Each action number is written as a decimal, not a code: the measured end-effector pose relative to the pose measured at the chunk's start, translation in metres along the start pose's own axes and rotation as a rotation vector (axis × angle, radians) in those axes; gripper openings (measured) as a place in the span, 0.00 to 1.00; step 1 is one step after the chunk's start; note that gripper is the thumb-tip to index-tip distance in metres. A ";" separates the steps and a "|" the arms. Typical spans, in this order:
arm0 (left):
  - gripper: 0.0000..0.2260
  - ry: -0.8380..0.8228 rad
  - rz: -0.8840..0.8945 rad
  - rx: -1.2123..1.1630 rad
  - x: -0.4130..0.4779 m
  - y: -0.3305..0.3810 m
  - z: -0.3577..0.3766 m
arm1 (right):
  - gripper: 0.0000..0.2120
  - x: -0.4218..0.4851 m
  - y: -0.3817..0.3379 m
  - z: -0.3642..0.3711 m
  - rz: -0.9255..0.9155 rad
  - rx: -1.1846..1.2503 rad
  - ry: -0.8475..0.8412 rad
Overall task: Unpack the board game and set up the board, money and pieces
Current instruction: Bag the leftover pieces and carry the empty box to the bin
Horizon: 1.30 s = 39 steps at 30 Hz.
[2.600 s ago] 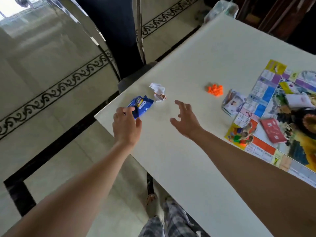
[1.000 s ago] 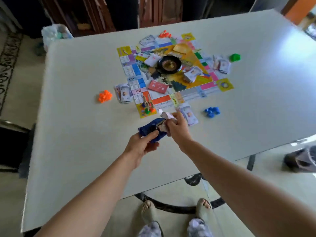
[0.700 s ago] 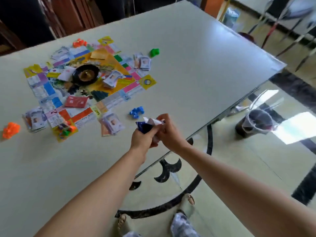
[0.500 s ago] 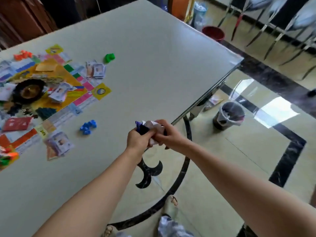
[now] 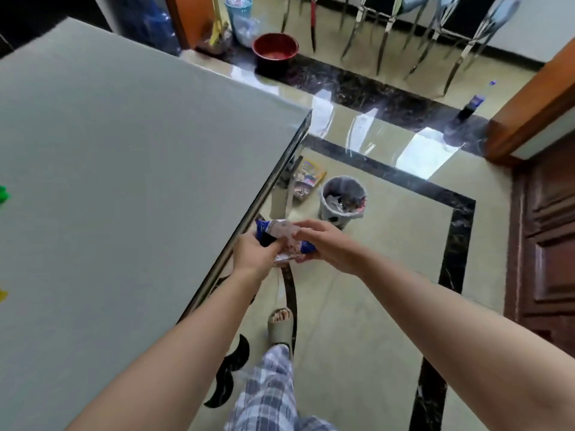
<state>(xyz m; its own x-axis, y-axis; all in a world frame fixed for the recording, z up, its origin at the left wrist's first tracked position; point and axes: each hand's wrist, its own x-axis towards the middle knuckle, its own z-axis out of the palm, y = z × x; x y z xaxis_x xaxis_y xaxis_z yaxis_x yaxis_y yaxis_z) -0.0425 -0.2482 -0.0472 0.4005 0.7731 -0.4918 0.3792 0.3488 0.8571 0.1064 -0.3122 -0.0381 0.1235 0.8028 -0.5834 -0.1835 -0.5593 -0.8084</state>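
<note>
Blue wrapper (image 5: 263,230): we see a crumpled blue packet held between both hands, just past the table's long right edge and above the floor, not over the tabletop.
Crumpled paper (image 5: 283,232): a pale, wrinkled scrap is bunched against the blue wrapper in the same grasp; we cannot read its print.
Left hand (image 5: 253,255): it grips the bundle from below and the left, fingers curled round it, knuckles toward us.
Right hand (image 5: 323,244): it holds the bundle from the right, fingers closed over the top and thumb underneath.
Green piece (image 5: 2,194): only a sliver of a green game piece shows on the table at the picture's left border, well apart from the hands.
Table (image 5: 124,150): a broad pale top fills the left half of the view, and its metal-trimmed right edge runs down to the left forearm.
Bin (image 5: 342,200): a small grey waste bin with rubbish inside stands on the floor beyond the hands, near the table's far right corner.
Flat packet (image 5: 306,178): a colourful printed packet lies on the floor just beside the bin, by the table leg.
Floor (image 5: 373,306): glossy beige tile with a black inlaid border.
Legs: plaid trousers (image 5: 270,390) and a grey slipper (image 5: 280,329) show below the hands.
Further off: a red bowl (image 5: 275,49), a dark bottle (image 5: 469,107) and a brown wooden door (image 5: 547,244) at the right.
</note>
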 end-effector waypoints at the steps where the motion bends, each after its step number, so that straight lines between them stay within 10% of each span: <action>1: 0.14 -0.013 0.001 0.011 0.016 0.007 0.010 | 0.15 0.009 -0.006 -0.016 -0.010 0.003 0.032; 5: 0.14 -0.087 -0.018 -0.031 0.072 0.045 0.056 | 0.02 0.043 -0.031 -0.076 -0.068 -0.093 0.150; 15: 0.06 -0.248 -0.300 0.012 0.192 0.103 0.182 | 0.10 0.132 -0.044 -0.245 -0.022 -0.183 0.534; 39: 0.09 0.017 -0.539 0.045 0.464 -0.013 0.370 | 0.07 0.409 0.108 -0.484 0.311 -0.271 0.447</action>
<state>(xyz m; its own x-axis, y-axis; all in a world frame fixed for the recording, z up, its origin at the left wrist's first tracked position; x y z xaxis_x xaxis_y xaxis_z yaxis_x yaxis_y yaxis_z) 0.4467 -0.0897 -0.3438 0.1263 0.4993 -0.8572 0.5625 0.6757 0.4764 0.6089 -0.1444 -0.4023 0.5122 0.4614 -0.7244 -0.0288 -0.8337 -0.5515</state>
